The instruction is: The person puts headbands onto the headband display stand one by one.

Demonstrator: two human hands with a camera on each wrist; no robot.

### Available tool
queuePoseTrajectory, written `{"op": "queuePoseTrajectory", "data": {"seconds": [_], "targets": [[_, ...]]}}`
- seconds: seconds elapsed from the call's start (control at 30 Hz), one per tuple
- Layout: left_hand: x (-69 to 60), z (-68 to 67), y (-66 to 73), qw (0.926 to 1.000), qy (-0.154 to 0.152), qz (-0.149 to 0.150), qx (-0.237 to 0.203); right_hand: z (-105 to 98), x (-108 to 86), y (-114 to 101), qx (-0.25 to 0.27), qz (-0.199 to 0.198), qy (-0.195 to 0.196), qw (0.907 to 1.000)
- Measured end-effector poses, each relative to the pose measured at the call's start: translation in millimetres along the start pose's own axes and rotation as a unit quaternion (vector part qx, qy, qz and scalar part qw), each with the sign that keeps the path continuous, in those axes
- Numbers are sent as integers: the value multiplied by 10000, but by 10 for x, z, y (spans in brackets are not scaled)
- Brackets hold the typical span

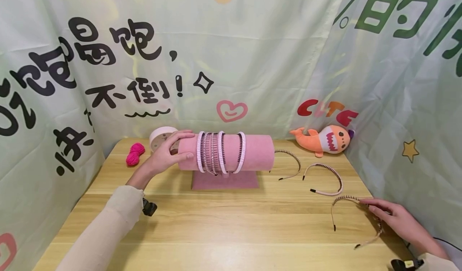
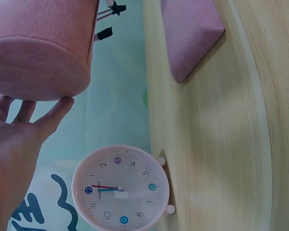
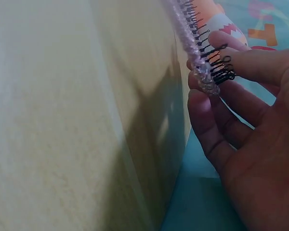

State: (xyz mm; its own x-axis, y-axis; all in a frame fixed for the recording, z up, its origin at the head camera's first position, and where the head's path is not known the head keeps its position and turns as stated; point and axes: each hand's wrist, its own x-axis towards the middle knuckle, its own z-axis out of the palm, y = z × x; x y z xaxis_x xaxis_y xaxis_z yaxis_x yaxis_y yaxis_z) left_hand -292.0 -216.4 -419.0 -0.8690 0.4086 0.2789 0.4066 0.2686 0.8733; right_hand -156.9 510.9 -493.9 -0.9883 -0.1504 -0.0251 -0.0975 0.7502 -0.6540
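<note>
A pink velvety headband stand (image 1: 260,152) has a horizontal roll on a base, with several braided white and sparkly headbands (image 1: 221,152) round it. My left hand (image 1: 162,154) holds the roll's left end, thumb on the front and fingers over the top. In the left wrist view its fingertips meet the edge of the roll's round end (image 2: 38,67). At the right my right hand (image 1: 400,221) pinches a thin headband (image 1: 344,197) between thumb and fingers. The right wrist view shows its sparkly band (image 3: 185,38) and dark wire loops.
Two more headbands, one dark-toothed (image 1: 297,162) and one pale pink (image 1: 341,183), lie right of the stand. Behind them sits an orange plush shark (image 1: 314,142). A round clock (image 2: 120,207) and bright pink yarn (image 1: 134,154) are at the left. Printed curtains (image 1: 260,62) enclose the wooden table (image 1: 216,231).
</note>
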Motion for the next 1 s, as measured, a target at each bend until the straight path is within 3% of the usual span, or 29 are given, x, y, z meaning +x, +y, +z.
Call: {"op": "queuePoseTrajectory", "data": {"seconds": [0.2,0.4,0.6,0.77,1.0], "targets": [[-4,-5,-3,10000,11,-5,34,12,-9,-23,124,39,42,9999],[-3,-16,-9,10000,12,1,42,-40,-40,-51,714,477,-467,9952],[-1,-14,-2,10000,12,37,26,-59,-44,7,1108,60,-879,9899],[-2,-5,1,10000,4,13,-8,-70,-14,8,1310,216,-1198,9839],[2,-4,-7,10000,14,-7,54,-45,-17,-45,865,606,-865,9906]]}}
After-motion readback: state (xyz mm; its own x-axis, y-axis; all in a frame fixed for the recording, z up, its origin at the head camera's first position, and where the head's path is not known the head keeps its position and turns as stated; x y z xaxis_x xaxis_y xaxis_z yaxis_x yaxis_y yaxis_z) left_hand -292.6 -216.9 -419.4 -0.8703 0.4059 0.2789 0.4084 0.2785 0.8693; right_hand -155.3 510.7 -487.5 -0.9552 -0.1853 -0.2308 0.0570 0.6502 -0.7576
